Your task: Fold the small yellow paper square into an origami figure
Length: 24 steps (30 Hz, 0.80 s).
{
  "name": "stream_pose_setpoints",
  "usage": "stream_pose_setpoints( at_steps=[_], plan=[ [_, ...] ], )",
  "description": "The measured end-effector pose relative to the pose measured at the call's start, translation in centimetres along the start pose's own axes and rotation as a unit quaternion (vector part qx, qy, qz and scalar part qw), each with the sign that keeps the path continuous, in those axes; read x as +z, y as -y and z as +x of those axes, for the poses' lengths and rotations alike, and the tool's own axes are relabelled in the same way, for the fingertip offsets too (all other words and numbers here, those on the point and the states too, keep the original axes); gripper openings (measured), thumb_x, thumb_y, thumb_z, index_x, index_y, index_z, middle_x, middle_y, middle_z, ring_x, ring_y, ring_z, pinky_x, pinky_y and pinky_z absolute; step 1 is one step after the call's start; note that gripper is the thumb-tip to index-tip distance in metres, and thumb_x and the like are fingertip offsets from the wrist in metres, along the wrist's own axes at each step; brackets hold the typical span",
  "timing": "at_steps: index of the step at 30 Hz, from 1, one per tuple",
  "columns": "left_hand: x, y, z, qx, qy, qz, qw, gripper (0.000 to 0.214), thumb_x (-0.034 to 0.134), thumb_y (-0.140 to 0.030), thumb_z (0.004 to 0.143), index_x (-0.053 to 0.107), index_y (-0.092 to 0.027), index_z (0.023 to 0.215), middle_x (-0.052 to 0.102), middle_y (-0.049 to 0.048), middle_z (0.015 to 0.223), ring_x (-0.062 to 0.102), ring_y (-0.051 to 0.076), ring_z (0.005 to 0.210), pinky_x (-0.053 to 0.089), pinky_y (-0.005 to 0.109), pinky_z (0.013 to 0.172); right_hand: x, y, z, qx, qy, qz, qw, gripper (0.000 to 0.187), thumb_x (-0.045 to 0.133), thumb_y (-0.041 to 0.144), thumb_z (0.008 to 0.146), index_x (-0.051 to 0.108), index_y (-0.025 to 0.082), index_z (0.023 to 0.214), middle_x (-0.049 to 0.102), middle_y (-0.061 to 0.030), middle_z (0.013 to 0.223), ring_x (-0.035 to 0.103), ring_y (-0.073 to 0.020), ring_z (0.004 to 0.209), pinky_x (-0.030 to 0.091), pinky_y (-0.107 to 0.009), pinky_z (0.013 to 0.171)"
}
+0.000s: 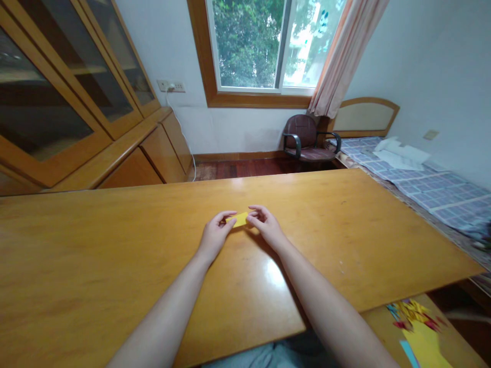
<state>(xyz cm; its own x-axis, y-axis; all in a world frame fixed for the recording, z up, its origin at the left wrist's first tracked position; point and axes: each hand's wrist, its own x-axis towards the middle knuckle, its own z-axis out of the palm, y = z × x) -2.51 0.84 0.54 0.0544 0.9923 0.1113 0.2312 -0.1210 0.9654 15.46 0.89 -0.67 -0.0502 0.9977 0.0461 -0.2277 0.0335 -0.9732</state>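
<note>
A small yellow piece of paper point(240, 220) is held up between my two hands, over the middle of the wooden table point(134, 255). My left hand point(218, 232) pinches its left end between thumb and fingers. At the right end, my right hand point(267, 229) grips it the same way. The paper looks like a narrow folded strip, though its folds are too small to make out. Both forearms reach in from the table's near edge.
Lower right, a lower surface point(378, 327) bears yellow paper sheets point(425, 345) and a pile of coloured paper pieces point(414, 312). Beyond the table stand a brown armchair point(303, 135) and a bed point(429, 189). Glass-door cabinets point(95, 76) line the left.
</note>
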Motion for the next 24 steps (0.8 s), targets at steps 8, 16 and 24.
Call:
stream_pose_setpoints(
  at_steps=[8, 16, 24],
  plan=[
    [0.11, -0.14, -0.33, 0.014, 0.028, 0.042, 0.999, 0.032, 0.063, -0.037, 0.079, 0.069, -0.018, 0.104, 0.066, 0.0022, 0.087, 0.057, 0.015, 0.074, 0.044, 0.025, 0.069, -0.05, 0.37, -0.53, -0.007, 0.022, -0.047, 0.999, 0.034, 0.071, 0.03, 0.073, 0.061, 0.019, 0.103, 0.055, 0.0044, 0.07, 0.051, -0.0101, 0.063, 0.039, -0.025, 0.062],
    [0.33, 0.31, -0.23, -0.005, 0.07, -0.035, 0.997, 0.048, 0.068, -0.036, 0.075, 0.059, -0.018, 0.119, 0.058, -0.002, 0.08, 0.057, 0.013, 0.071, 0.045, 0.024, 0.07, 0.03, 0.46, -0.58, -0.009, 0.013, -0.036, 0.999, 0.033, 0.071, 0.029, 0.071, 0.062, 0.018, 0.101, 0.055, 0.0043, 0.069, 0.05, -0.0102, 0.062, 0.039, -0.024, 0.061],
    [0.31, 0.48, -0.19, -0.015, 0.081, -0.057, 0.995, 0.078, 0.072, -0.031, 0.072, 0.037, -0.021, 0.14, 0.058, -0.0064, 0.074, 0.058, 0.011, 0.067, 0.046, 0.023, 0.071, 0.14, 0.72, -0.62, -0.007, 0.004, -0.027, 1.0, 0.034, 0.072, 0.03, 0.069, 0.062, 0.019, 0.1, 0.056, 0.0043, 0.068, 0.051, -0.0106, 0.061, 0.039, -0.024, 0.06]
  ],
)
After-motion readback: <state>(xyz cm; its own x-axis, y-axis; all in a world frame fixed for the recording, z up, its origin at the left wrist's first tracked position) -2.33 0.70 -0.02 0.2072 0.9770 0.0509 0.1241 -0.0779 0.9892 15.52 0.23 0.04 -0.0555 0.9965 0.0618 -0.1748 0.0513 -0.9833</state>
